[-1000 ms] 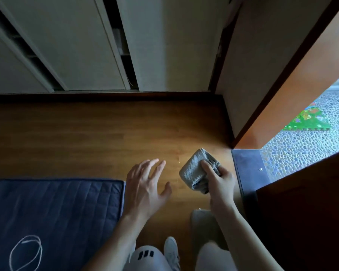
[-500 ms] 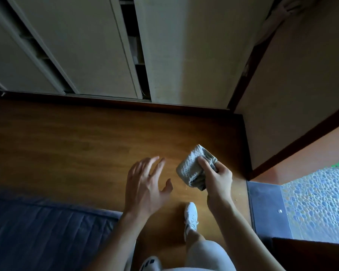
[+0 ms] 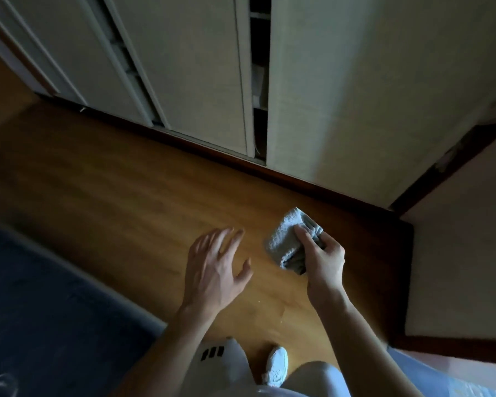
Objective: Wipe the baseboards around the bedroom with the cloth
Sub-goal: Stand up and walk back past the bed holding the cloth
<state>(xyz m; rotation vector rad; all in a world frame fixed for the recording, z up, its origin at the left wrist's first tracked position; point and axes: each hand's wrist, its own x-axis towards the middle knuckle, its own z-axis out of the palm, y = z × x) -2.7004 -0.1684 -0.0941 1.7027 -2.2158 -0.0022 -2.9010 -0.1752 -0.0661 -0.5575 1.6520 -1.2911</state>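
Observation:
My right hand (image 3: 324,262) grips a folded grey cloth (image 3: 287,239) and holds it above the wooden floor. My left hand (image 3: 215,267) hovers beside it with fingers spread and nothing in it. A dark brown baseboard (image 3: 312,186) runs along the foot of the pale wardrobe doors, a short way beyond the cloth. It meets another dark strip (image 3: 447,164) at the corner on the right. The cloth is apart from the baseboard.
Pale sliding wardrobe doors (image 3: 189,70) stand ahead with dark gaps between them. A dark blue mattress (image 3: 40,296) lies at the lower left. The wooden floor (image 3: 112,202) spreads between them. My white shoe (image 3: 277,365) and light trousers show at the bottom. A pale wall panel (image 3: 458,267) stands on the right.
The view has swung left and closer to the wardrobe; the doorway with the pebble floor has left the frame. Both hands keep their pose, the cloth still in the right one.

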